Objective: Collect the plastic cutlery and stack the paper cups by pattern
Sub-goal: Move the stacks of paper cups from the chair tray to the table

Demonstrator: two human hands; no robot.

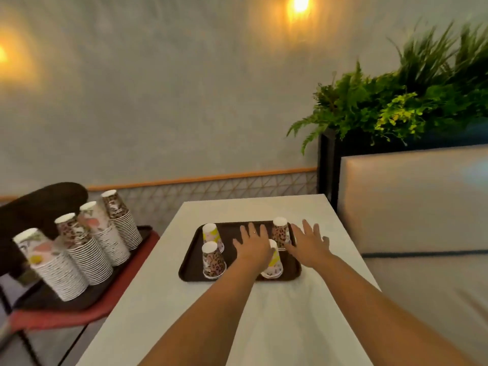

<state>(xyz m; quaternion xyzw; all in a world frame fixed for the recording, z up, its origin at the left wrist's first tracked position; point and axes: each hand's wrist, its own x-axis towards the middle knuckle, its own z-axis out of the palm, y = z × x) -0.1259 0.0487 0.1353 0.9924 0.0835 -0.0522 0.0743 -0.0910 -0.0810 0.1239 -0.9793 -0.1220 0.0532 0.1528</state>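
- Four single paper cups stand upside down on the dark tray (190,262): a leopard-print cup (213,260) and a yellow-striped floral cup (211,235) to the left of the left hand (252,244), a second leopard-print cup (280,232) in the gap between the two hands, and a second floral cup (273,265) just below the left hand, partly hidden by its wrist.
- None of these four is nested in another, so by my reading the sorting on this tray is not yet done: two leopard cups and two floral cups are left to pair.
- No plastic cutlery shows anywhere in view; whether it is already collected I cannot tell.
- The left hand is flat, fingers straight and spread, above the tray's middle, holding nothing; whether it touches the tray is unclear.
- The right hand (310,243) is likewise spread and holding nothing, at the tray's right edge, with the far leopard cup just to its left.
- Well to the left of both hands, four tall cup stacks (89,249) stand on a second tray (52,299) set on a red seat (66,317).
- The table (290,313) carries the tray; a padded bench (422,207) lies right of the right hand, with ferns (396,101) beyond.
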